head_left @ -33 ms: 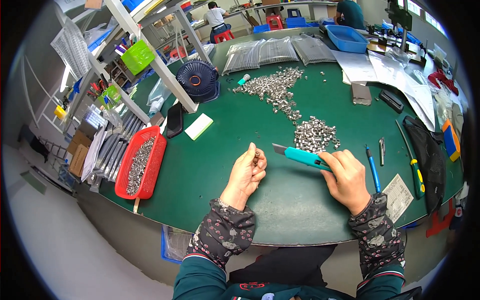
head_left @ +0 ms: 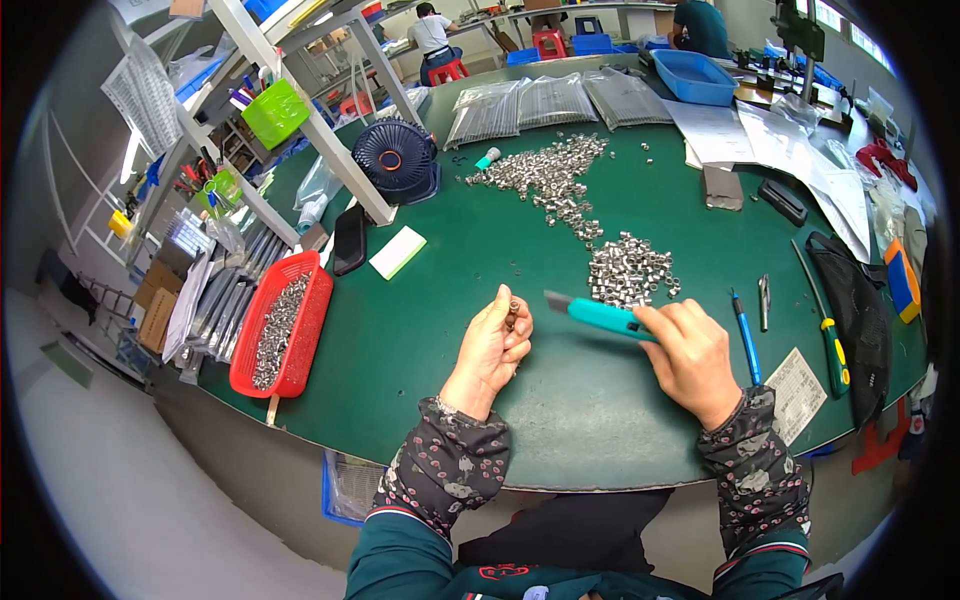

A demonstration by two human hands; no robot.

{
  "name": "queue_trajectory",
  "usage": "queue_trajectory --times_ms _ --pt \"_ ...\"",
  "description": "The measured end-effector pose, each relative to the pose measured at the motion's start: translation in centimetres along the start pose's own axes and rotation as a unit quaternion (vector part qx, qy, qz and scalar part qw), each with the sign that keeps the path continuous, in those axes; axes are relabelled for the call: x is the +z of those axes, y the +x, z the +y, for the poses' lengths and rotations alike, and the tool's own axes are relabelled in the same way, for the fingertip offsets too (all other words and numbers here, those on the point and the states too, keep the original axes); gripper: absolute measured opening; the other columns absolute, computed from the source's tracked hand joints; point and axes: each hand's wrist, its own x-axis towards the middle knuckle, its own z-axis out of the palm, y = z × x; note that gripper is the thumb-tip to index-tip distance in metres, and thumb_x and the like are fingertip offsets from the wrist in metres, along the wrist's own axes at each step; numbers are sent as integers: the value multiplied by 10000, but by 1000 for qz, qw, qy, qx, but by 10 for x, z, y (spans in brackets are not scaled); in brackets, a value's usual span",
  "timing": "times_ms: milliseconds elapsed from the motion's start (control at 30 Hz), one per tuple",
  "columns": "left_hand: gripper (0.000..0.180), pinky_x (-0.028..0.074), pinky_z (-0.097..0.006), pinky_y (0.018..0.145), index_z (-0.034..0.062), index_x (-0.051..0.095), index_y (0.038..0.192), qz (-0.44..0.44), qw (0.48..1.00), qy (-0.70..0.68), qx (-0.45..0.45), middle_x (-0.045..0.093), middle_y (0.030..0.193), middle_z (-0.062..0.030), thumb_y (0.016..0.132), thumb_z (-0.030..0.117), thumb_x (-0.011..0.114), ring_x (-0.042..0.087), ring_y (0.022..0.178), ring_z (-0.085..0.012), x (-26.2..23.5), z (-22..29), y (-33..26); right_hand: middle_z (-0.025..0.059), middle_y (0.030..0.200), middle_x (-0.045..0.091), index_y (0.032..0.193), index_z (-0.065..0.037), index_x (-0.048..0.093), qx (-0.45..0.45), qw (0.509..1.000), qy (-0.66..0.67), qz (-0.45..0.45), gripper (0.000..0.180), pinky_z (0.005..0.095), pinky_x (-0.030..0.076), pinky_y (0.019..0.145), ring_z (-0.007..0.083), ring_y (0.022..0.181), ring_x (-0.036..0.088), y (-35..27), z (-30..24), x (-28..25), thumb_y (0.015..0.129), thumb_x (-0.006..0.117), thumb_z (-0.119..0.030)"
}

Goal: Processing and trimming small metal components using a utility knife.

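My left hand [head_left: 485, 352] is closed, pinching a small metal ring [head_left: 514, 307] between thumb and fingers above the green tabletop [head_left: 420, 330]. My right hand [head_left: 693, 362] grips a teal utility knife [head_left: 603, 315], its blade out and pointing left toward the ring. Blade and ring are apart. Just beyond the knife lies a small heap of short silvery metal rings [head_left: 628, 268]. A larger spread of the same kind of rings [head_left: 550, 172] stretches farther back. The inside of my left fist is hidden.
On the left stand a red basket of metal pieces [head_left: 318, 300], a phone [head_left: 350, 240] and a blue fan [head_left: 393, 160]. To the right lie a blue pen [head_left: 745, 335], a screwdriver [head_left: 832, 350] and a black pouch [head_left: 850, 320]. Bagged tubes [head_left: 555, 103] line the back.
The utility knife in my right hand has tilted very slightly, its handle a little lower. My left hand and the ring look the same.
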Motion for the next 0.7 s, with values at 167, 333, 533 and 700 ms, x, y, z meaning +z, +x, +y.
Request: queue_trajectory --times_ms 167,333,533,700 --pt "279 234 -153 368 26 536 887 29 999 13 30 484 742 -20 940 293 477 313 483 -32 3 1 -1 68 747 516 1005 -64 579 13 998 18 -67 383 351 445 576 245 697 532 -5 2 4 637 683 -43" --pt "193 244 -150 377 27 552 961 -11 999 13 51 518 794 -24 939 206 485 321 494 -25 -4 -2 3 73 739 517 1002 -71 579 62 996 52 -49 366 365 450 583 252 699 535 -6 5 5 652 682 -54" --pt "191 252 -150 381 25 554 1011 -6 998 27 60 535 812 -31 944 183 472 328 498 -26 -1 -4 3 79 726 511 1006 -72 580 77 993 74 -44 340 371 440 574 256 691 534 -6 4 4 678 670 -77" --pt "227 256 -153 378 16 552 1029 -7 998 23 55 536 794 -34 953 204 453 328 490 -27 -4 -5 3 80 719 509 1005 -74 583 81 993 82 -40 329 374 434 571 259 687 532 -6 5 5 688 667 -84"
